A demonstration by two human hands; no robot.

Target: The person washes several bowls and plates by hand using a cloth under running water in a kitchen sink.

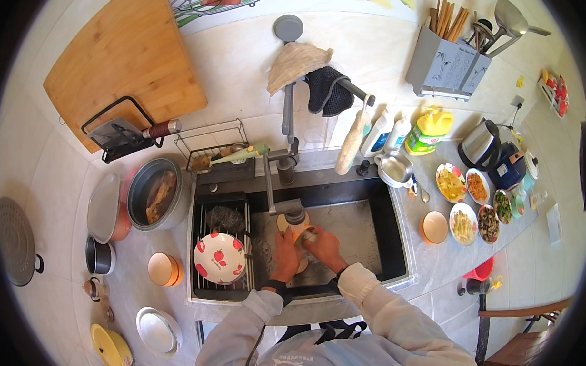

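Both my hands are over the sink basin (355,239), under the grey faucet (294,214). My left hand (286,256) grips a small orange bowl (297,231), mostly covered by the fingers and the running water. In my right hand (324,249) is a greyish-tan scrubber (308,237), pressed against the bowl; its exact kind is unclear. Peach-coloured dishware (283,223) lies behind my hands, and a similar piece (302,266) shows between my wrists. To the left, a strawberry-patterned plate (220,258) rests on the drain rack beside a steel-wool scourer (225,218).
Left of the sink stand a grey pot (182,206) with meat, stacked orange bowls (163,269) and a white bowl (158,331). Rightward are an orange bowl (434,227), several food dishes (464,224), a metal cup (396,167) and detergent bottles (427,130). A loofah (352,142) hangs behind the basin.
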